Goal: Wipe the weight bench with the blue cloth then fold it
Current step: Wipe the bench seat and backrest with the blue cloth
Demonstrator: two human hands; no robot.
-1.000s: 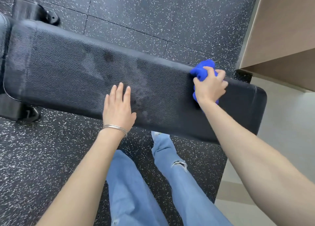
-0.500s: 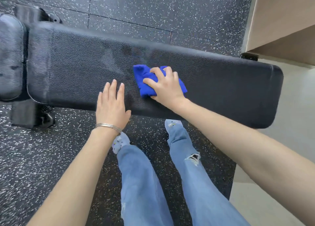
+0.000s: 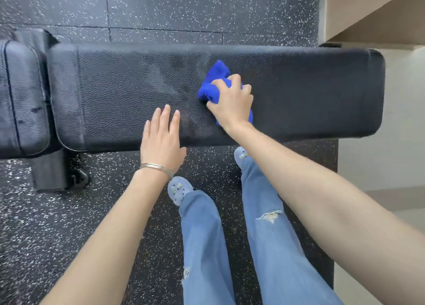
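Note:
The black padded weight bench [image 3: 310, 93] runs left to right across the view. A bunched blue cloth [image 3: 215, 84] lies on its middle, pressed down by my right hand [image 3: 232, 102], whose fingers curl over it. Part of the cloth is hidden under that hand. My left hand [image 3: 162, 137] rests flat on the near edge of the pad, fingers together, holding nothing. Damp streaks show on the leather left of the cloth.
A separate seat pad [image 3: 21, 98] adjoins the bench at the left, with the black frame foot [image 3: 59, 176] below it. Speckled rubber flooring [image 3: 46, 224] surrounds the bench. A beige wall or cabinet [image 3: 368, 10] stands at the upper right. My legs stand just before the bench.
My right hand swept the cloth from the bench's right end to the left, then back a little to the right, bunching it. The left hand stayed planted on the near edge.

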